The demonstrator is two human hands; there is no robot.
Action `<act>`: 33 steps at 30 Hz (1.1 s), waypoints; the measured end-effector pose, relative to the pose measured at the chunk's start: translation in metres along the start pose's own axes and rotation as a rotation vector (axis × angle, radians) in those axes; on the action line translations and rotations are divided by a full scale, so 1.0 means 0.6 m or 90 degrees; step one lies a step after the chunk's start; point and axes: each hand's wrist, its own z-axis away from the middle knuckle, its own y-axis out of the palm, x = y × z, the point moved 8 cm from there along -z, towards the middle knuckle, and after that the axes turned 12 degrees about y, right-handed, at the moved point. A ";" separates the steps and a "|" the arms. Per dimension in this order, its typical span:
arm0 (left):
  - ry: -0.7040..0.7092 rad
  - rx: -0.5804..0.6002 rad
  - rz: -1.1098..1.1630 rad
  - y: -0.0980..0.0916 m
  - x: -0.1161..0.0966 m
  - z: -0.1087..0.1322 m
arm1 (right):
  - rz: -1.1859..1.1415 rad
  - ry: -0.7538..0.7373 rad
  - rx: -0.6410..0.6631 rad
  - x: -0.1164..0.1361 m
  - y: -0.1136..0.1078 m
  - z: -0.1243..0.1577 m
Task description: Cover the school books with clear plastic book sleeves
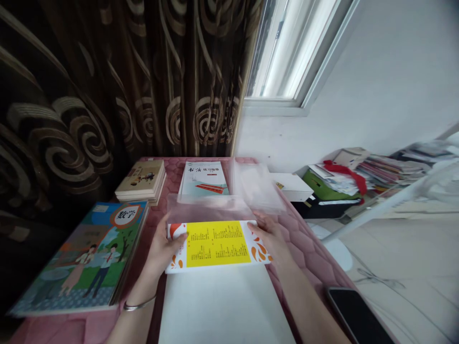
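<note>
My left hand (163,246) grips the left edge of a white printed sheet with a yellow panel (218,243) and orange flame-like shapes, thumb on top. My right hand (269,236) holds its right edge the same way. Beyond the sheet's far edge, between my hands, shows a clear plastic cover (211,205); whether the sheet is inside it I cannot tell. Below the sheet lies a plain white surface (222,306), perhaps a page or board. My fingers under the sheet are hidden.
On the pink quilted table cover (304,243) lie a calligraphy workbook (204,179), more clear plastic covers (253,184), a stack of small books (141,179), a pile topped by a mathematics textbook (89,258), and a phone (355,313). A white box (292,186) stands at the right edge.
</note>
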 end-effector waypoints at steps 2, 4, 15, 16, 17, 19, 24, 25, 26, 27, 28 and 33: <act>-0.003 -0.008 -0.006 -0.002 0.000 0.000 | -0.015 0.020 0.021 -0.003 0.003 0.001; -0.013 -0.016 -0.010 -0.003 0.001 0.000 | -0.016 0.025 0.025 -0.003 0.001 0.000; 0.014 0.002 0.000 0.006 -0.007 0.002 | -0.032 0.086 0.091 -0.008 0.003 0.005; 0.010 0.004 0.001 0.008 -0.008 0.002 | -0.020 0.087 0.094 -0.006 0.006 0.008; 0.005 0.005 0.002 0.009 -0.009 0.002 | -0.009 0.087 0.095 -0.003 0.008 0.010; -0.003 -0.005 -0.002 0.010 -0.012 0.002 | 0.010 0.079 0.090 0.001 0.010 0.013; -0.025 -0.018 -0.015 0.007 -0.008 0.002 | 0.000 0.045 0.087 0.005 0.006 0.008; -0.029 -0.019 -0.016 0.007 -0.006 0.002 | -0.002 0.042 0.091 0.005 0.005 0.006; -0.032 -0.022 -0.016 0.006 -0.003 0.002 | -0.002 0.040 0.091 0.006 0.004 0.005; -0.033 -0.024 -0.015 0.005 -0.001 0.002 | 0.003 0.036 0.084 0.007 0.001 0.004; -0.032 -0.026 -0.012 0.005 0.001 0.002 | 0.012 0.032 0.068 0.010 -0.004 0.004; -0.006 -0.034 -0.008 0.002 0.003 0.002 | 0.174 0.035 0.038 0.014 -0.023 0.011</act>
